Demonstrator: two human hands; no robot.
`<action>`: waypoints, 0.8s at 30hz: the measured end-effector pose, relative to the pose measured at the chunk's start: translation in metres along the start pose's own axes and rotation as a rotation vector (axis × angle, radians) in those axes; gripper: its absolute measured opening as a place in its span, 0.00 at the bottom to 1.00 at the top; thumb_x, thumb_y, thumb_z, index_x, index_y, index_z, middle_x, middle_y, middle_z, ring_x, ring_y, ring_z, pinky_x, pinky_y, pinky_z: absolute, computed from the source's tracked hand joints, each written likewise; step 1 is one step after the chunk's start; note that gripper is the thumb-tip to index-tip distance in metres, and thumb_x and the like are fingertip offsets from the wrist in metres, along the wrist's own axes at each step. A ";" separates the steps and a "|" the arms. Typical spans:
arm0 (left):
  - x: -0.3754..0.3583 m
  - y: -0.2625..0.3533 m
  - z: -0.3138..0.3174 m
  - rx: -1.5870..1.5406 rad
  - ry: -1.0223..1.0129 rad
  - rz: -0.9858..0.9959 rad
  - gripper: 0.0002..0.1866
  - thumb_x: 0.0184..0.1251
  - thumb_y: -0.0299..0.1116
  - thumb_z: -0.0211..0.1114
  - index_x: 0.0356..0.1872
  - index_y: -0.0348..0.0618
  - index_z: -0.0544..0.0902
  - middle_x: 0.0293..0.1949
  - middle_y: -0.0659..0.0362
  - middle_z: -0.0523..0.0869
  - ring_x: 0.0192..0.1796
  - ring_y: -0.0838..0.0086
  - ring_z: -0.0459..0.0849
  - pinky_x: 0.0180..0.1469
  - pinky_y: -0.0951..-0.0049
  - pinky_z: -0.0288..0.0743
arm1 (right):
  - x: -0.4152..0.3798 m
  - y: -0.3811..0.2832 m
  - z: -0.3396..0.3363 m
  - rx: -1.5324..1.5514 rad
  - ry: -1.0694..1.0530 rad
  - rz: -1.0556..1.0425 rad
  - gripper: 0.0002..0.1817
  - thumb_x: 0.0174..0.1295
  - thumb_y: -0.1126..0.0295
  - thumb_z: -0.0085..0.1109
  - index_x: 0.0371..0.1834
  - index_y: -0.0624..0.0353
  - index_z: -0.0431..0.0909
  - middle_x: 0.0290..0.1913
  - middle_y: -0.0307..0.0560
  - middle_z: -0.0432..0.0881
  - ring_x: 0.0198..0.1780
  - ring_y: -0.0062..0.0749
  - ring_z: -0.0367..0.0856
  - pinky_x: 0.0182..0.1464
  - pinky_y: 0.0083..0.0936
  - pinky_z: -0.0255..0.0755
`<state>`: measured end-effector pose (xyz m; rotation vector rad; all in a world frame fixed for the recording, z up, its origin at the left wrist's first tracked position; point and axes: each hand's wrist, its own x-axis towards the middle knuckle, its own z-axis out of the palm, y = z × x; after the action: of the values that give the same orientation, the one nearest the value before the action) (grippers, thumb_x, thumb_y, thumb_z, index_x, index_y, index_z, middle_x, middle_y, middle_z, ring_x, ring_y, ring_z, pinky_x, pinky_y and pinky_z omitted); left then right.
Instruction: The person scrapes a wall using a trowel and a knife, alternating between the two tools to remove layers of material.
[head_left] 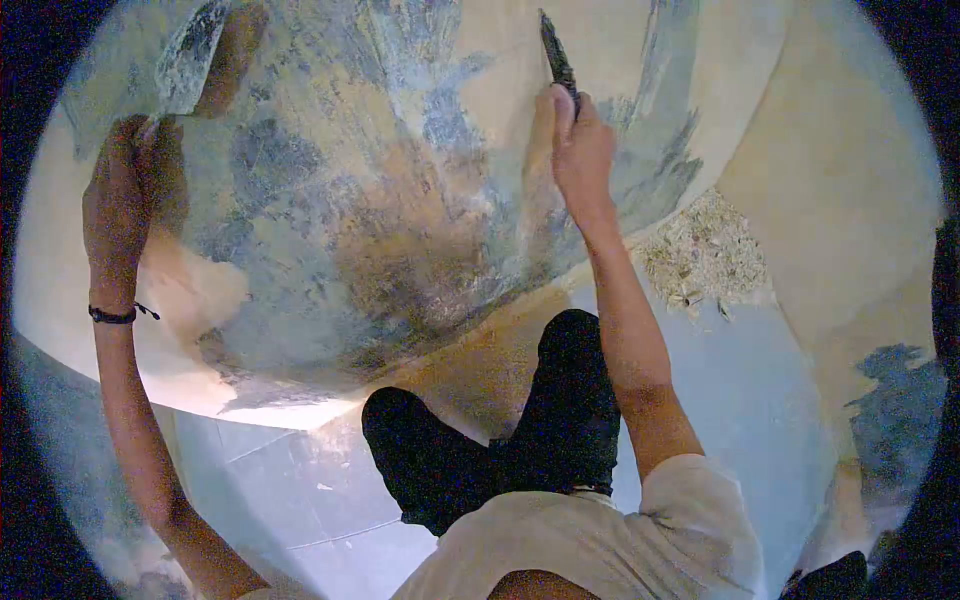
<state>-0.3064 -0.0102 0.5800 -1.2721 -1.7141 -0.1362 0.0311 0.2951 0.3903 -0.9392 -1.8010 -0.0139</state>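
My left hand (125, 200), a dark cord bracelet at its wrist, is closed on the handle of a broad paint-smeared scraper (190, 58) at the upper left. The scraper's blade points up, close to the painted wall (330, 200), which is mottled blue, grey, tan and brown. At the upper right, my right hand (583, 145) grips a narrow dark tool (558, 55), its pointed end upward over a pale part of the wall. Whether either blade touches the surface cannot be made out.
My knees (575, 370) in dark trousers are bent below the wall's lower edge. A rough patch of straw-like bits (708, 250) lies right of my right forearm. Pale blue floor (340, 500) shows beneath me. A dark object (835, 578) is at the bottom right.
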 end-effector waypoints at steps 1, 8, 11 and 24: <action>-0.002 0.004 -0.001 -0.035 0.026 -0.014 0.14 0.73 0.37 0.50 0.55 0.45 0.72 0.51 0.47 0.80 0.51 0.48 0.80 0.48 0.57 0.76 | -0.009 -0.013 -0.003 0.033 -0.054 0.007 0.19 0.70 0.54 0.46 0.44 0.60 0.74 0.20 0.63 0.76 0.25 0.59 0.79 0.27 0.47 0.70; -0.001 0.010 -0.004 -0.114 0.154 0.057 0.14 0.73 0.35 0.50 0.54 0.44 0.72 0.52 0.47 0.80 0.52 0.49 0.79 0.50 0.58 0.76 | -0.004 -0.008 -0.001 0.119 -0.083 -0.023 0.20 0.69 0.53 0.46 0.45 0.60 0.74 0.23 0.65 0.77 0.29 0.62 0.79 0.32 0.50 0.71; 0.000 0.009 -0.001 -0.091 0.155 0.025 0.14 0.74 0.35 0.49 0.54 0.44 0.72 0.51 0.47 0.80 0.52 0.49 0.79 0.51 0.58 0.75 | -0.007 -0.033 -0.015 0.070 -0.220 -0.017 0.20 0.68 0.53 0.48 0.43 0.61 0.74 0.26 0.65 0.79 0.30 0.61 0.80 0.32 0.49 0.72; 0.004 0.014 -0.006 -0.101 0.077 -0.008 0.14 0.74 0.37 0.49 0.54 0.44 0.70 0.49 0.48 0.81 0.49 0.49 0.80 0.47 0.56 0.76 | -0.018 -0.037 -0.002 0.076 -0.189 -0.147 0.24 0.68 0.48 0.48 0.36 0.62 0.74 0.21 0.62 0.79 0.24 0.59 0.80 0.27 0.49 0.73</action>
<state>-0.2915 -0.0041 0.5801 -1.3165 -1.6646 -0.2760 0.0126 0.2580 0.3918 -0.7732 -2.0286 0.0521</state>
